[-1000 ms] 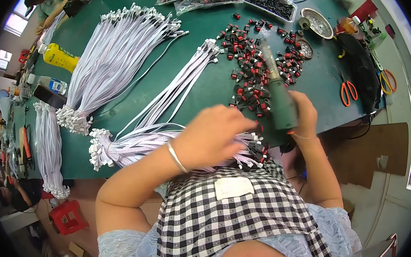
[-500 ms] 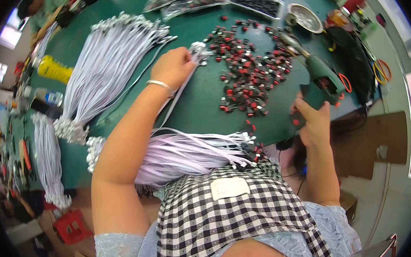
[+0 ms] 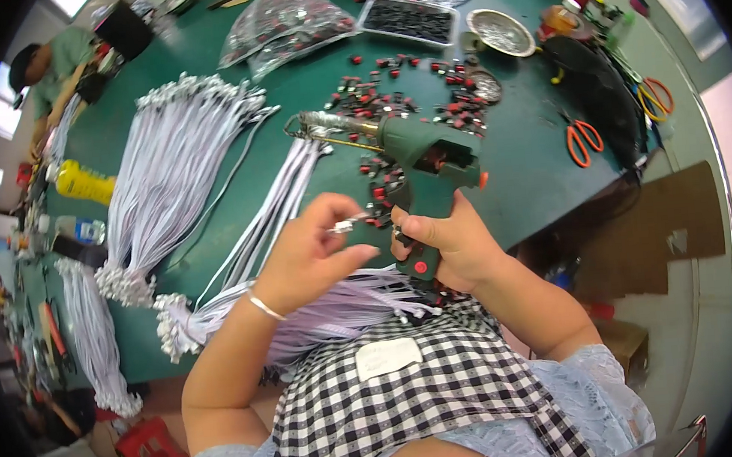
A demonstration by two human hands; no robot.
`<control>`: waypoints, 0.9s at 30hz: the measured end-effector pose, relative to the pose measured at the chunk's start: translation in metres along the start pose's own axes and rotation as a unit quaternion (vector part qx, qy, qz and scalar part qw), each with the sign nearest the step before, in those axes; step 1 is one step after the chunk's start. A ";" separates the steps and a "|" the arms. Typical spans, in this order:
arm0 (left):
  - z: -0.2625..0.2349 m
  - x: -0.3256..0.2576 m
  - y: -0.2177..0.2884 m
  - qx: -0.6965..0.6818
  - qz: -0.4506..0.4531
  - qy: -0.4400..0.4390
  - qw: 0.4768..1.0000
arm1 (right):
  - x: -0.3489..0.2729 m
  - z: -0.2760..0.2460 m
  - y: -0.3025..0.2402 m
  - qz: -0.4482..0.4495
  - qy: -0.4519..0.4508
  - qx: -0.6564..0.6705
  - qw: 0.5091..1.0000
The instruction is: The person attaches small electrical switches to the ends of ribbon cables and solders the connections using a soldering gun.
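My right hand (image 3: 466,239) is closed round the handle of a green pistol-grip power tool (image 3: 402,135). Its long metal nose points left over the table, with a thin wire-like loop at the tip. Close beside it, my left hand (image 3: 311,246) holds a small white cable connector (image 3: 344,226) between its fingers; the thumb stands a little apart. A few white cables (image 3: 289,183) lie beyond that hand, their far ends under the tool's nose. Many small black-and-red parts (image 3: 380,184) are spread behind and beneath the tool. A bundle of white cables (image 3: 330,321) rests at the table's near edge.
A large sheaf of white cables (image 3: 188,156) lies at the left, a smaller one (image 3: 90,327) farther left. Behind are clear bags of parts (image 3: 281,25), a tray of black pieces (image 3: 410,20) and a metal bowl (image 3: 501,33). Orange-handled scissors (image 3: 583,143) lie at the right. Another person (image 3: 53,77) sits far left.
My right hand has lifted the green power tool from the right and brought it to the middle. My left hand has drawn back toward me from the cable ends, holding a white connector.
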State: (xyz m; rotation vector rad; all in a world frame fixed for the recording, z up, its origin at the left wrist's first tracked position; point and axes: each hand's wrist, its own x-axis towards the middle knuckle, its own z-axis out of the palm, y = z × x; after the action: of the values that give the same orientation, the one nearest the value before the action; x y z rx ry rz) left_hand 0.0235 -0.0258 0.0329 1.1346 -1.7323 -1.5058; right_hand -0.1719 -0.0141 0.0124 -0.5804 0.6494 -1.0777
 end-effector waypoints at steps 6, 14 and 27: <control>0.002 -0.003 -0.006 0.003 -0.029 -0.014 0.999 | 0.008 0.019 0.011 0.043 0.094 -0.029 0.994; 0.006 -0.003 -0.022 -0.120 0.003 -0.022 0.993 | -0.005 0.005 0.022 -0.057 0.008 -0.127 0.990; 0.014 0.011 -0.012 -0.059 0.002 -0.097 0.994 | -0.024 -0.009 -0.007 -0.090 0.126 -0.231 0.960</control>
State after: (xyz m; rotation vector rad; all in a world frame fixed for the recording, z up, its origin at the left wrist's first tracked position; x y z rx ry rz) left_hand 0.0092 -0.0282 0.0174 0.9516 -1.7435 -1.7394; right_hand -0.1906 0.0050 0.0158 -0.9281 1.1043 -1.1871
